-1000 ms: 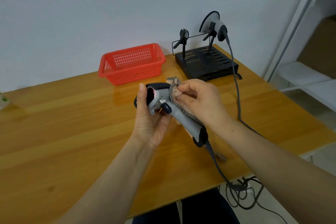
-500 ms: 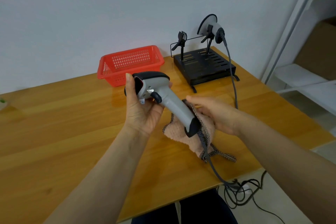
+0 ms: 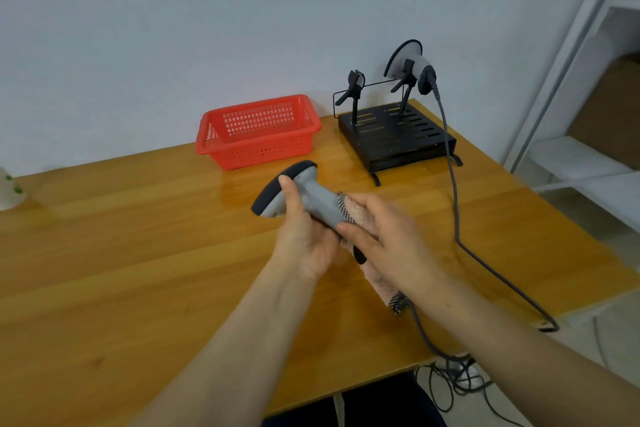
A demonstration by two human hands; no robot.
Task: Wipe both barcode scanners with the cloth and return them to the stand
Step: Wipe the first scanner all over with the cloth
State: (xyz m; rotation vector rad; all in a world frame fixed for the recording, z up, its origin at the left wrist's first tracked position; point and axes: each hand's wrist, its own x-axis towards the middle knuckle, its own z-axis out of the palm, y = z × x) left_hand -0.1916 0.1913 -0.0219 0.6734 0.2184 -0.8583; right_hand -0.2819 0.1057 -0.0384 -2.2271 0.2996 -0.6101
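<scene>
Left grip (image 3: 304, 236): bare hand, clamped round the neck of the held scanner (image 3: 311, 198), thumb laid along the grey body just below the head.
Right grip (image 3: 388, 239): bare hand, fingers curled over the cloth (image 3: 356, 213) and pressing it onto the scanner's handle; slightly blurred, so exact finger placement hard to read.
Held scanner: grey with a dark head, carried above the table (image 3: 138, 236) near frame centre; head toward 10 o'clock, handle toward 4 o'clock and mostly hidden under cloth and right grip.
Cloth: pink with black-and-white checked edging, wrapped round the handle; loose end trailing toward 5 o'clock under the right wrist.
Held scanner's cable (image 3: 422, 329): grey, running from below the right wrist toward 5 o'clock and off the table's near edge.
Stand (image 3: 398, 135): black slotted base at 1 o'clock from the grips, near the table's far right corner, well apart from both grips.
Empty cradle (image 3: 355, 83): left post of the stand, holding nothing.
Second scanner (image 3: 408, 62): seated in the stand's right cradle.
Second cable (image 3: 453, 204): grey, dropping from the second scanner along the table toward 5 o'clock and over the right edge.
Red basket (image 3: 263, 152): at 11 o'clock from the grips, just left of the stand, by the wall.
Floor cables (image 3: 460, 381): tangled below the table's near edge at 5 o'clock.
</scene>
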